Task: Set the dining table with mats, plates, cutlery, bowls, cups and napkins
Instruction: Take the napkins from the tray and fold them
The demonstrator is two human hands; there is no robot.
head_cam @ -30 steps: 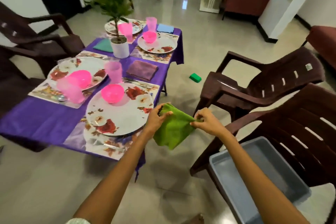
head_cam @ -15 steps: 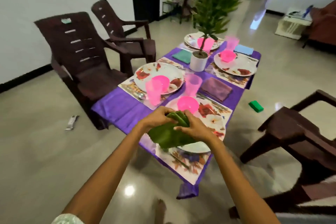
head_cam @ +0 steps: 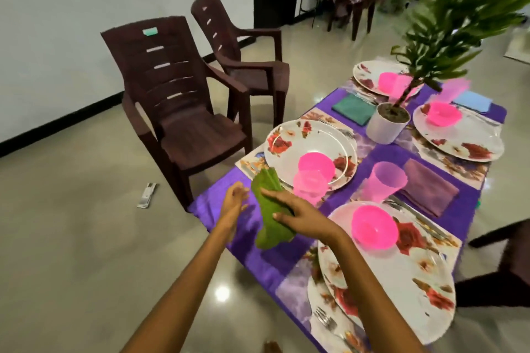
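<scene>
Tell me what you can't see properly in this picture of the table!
- Head view: the near plate is cut off by the bottom edge.
- The far cups are motion-blurred, and plant leaves cover them.
- The small white object on the floor is too small to identify.
- The green napkin is partly hidden under the right hand.

One head-worn wide-angle view, forward and down from close above the table (head_cam: pixel 258 261) corner.
</scene>
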